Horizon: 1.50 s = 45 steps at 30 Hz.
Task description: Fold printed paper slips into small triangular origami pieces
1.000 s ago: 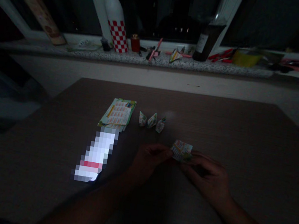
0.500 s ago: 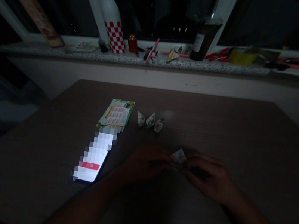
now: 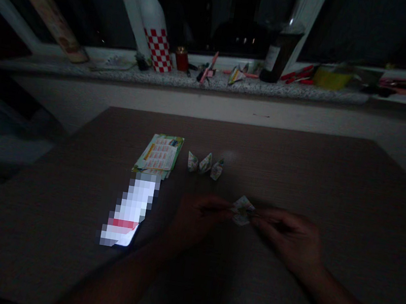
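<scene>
A small piece of folded printed paper [image 3: 242,210], diamond-shaped from here, is held above the table between my two hands. My left hand [image 3: 202,218] pinches its left corner, and my right hand [image 3: 286,234] pinches the right one. Both hands are closed on it; the light is too dim to make out its creases. Beyond my left hand stand three small folded paper pieces in a row: a left one [image 3: 192,162], a middle one [image 3: 206,163] and a right one [image 3: 217,169]. Left of them lies a stack of printed paper sheets [image 3: 159,154].
A lit phone [image 3: 129,212] lies on the brown table [image 3: 318,175], left of my left forearm. Behind the table, the granite windowsill [image 3: 183,81] carries a white bottle with red checks [image 3: 158,45], a red jar [image 3: 181,59], a dark bag [image 3: 278,56] and a yellow roll [image 3: 332,78].
The paper between my hands has gone from a flat rectangular look to a diamond, turned and opened by my fingers. Both hands stay near the same spot; the view shifts slightly.
</scene>
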Tool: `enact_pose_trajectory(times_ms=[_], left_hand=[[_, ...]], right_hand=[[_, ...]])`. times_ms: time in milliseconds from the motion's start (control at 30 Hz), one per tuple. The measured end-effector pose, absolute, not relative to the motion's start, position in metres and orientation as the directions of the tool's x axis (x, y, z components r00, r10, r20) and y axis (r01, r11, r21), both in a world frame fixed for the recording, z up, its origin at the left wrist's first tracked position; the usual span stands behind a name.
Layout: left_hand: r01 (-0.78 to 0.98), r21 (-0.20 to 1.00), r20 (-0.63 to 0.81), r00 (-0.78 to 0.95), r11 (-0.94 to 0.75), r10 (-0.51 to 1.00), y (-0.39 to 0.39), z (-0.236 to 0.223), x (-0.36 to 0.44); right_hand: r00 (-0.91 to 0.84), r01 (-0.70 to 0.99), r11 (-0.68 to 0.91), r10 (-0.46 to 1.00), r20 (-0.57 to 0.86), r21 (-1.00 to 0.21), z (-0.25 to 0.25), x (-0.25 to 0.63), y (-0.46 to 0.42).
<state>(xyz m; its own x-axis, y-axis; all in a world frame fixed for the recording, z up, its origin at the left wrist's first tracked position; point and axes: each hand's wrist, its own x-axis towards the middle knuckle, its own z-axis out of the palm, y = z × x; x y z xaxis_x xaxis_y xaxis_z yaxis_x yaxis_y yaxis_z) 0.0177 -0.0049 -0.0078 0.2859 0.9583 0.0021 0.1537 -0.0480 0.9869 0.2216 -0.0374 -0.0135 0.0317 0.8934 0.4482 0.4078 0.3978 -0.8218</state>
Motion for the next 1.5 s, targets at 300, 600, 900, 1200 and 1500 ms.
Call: enact_pose_trajectory(times_ms=[300,600,900,1200,1500], left_hand=[[0.045,0.998,-0.049,0.344,0.035,0.938,-0.004,-0.013,0.019],[0.105,0.987,0.072,0.4,-0.124,0.913,-0.005,-0.006,0.021],[0.104,0.982,0.103,0.415,-0.16,0.904,-0.007,-0.011,0.023],[0.122,0.974,0.12,0.442,-0.192,0.889,-0.007,-0.01,0.023],[0.186,0.943,0.157,0.484,-0.276,0.861,-0.01,-0.006,0.024]], right_hand=[[-0.006,0.4,0.438,0.879,0.476,-0.805,-0.017,0.223,-0.039],[-0.08,0.323,0.423,0.903,0.421,-0.847,-0.013,0.217,-0.038],[-0.113,0.306,0.433,0.901,0.419,-0.848,-0.012,0.212,-0.039],[-0.135,0.326,0.437,0.899,0.416,-0.838,-0.012,0.213,-0.039],[-0.192,0.375,0.468,0.884,0.426,-0.8,-0.016,0.216,-0.038]])
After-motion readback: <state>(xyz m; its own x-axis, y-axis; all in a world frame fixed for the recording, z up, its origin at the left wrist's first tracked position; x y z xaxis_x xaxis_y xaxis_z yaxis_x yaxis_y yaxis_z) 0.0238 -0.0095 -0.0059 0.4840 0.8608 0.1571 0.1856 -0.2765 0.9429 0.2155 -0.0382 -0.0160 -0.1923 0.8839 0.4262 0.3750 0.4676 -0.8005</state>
